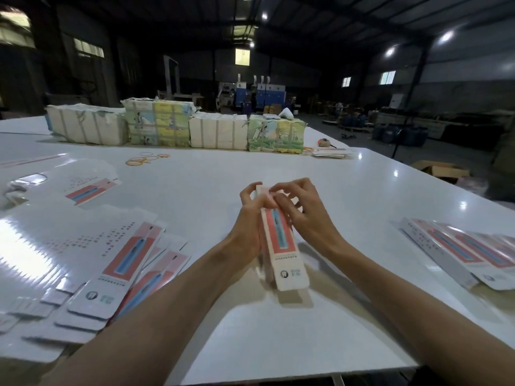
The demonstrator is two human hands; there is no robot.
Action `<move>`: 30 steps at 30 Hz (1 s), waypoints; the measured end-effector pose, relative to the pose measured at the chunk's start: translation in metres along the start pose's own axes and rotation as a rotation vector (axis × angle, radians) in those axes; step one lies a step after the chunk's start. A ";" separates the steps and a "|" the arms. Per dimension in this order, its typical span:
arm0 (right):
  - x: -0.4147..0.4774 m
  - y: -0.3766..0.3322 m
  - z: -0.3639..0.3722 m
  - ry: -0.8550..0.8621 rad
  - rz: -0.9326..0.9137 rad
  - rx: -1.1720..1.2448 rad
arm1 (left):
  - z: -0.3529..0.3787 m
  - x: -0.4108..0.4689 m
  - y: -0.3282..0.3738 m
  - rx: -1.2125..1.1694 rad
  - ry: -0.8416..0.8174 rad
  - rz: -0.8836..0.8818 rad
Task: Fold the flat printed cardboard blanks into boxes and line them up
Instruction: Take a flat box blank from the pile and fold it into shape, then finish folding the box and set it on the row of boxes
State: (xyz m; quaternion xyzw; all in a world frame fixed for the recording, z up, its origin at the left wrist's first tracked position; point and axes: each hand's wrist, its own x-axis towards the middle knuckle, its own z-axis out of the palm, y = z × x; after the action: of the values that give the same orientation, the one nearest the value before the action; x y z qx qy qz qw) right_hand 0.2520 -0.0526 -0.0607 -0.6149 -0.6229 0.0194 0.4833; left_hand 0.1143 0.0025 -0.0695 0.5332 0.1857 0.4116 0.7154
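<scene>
— Where do the arms come in?
— From the bottom edge, both bare. The left forearm (167,299) runs up from the lower left and the right forearm (390,280) from the lower right, and they converge towards the middle.
— What about the left grip (252,207)?
— It is wrapped round the left side of the box (281,246) near its far end. The fingers curl up over the top edge, and the wrist is roughly in line with the forearm.
— And the right grip (301,210)?
— It is just beside the left, on the same end of the box, with the back of the hand up. Its fingers (284,188) are bent and the tips pinch at the top of the box. The two grips nearly touch there.
</scene>
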 end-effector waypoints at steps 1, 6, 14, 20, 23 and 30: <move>0.001 -0.003 -0.001 -0.056 0.013 -0.043 | 0.001 0.000 0.003 -0.085 0.005 0.022; -0.004 -0.011 -0.013 -0.362 -0.020 -0.253 | -0.002 -0.009 0.009 -0.368 -0.134 -0.048; -0.018 0.029 -0.092 -0.161 0.142 -0.513 | -0.001 -0.008 -0.008 0.299 -0.046 -0.041; -0.087 0.094 -0.165 -0.116 0.418 -1.003 | -0.005 -0.009 -0.012 0.573 -0.209 0.000; -0.105 0.097 -0.188 -0.119 0.431 -1.108 | -0.004 -0.008 -0.014 0.598 -0.228 -0.003; -0.101 0.070 -0.200 -0.137 0.417 -1.147 | -0.006 -0.009 -0.013 0.666 -0.227 0.016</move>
State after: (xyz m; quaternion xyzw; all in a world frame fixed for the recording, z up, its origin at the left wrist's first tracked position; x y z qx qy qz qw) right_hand 0.4072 -0.2295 -0.0561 -0.8833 -0.4302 -0.1852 0.0204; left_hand 0.1100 -0.0020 -0.0849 0.7812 0.2248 0.2722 0.5149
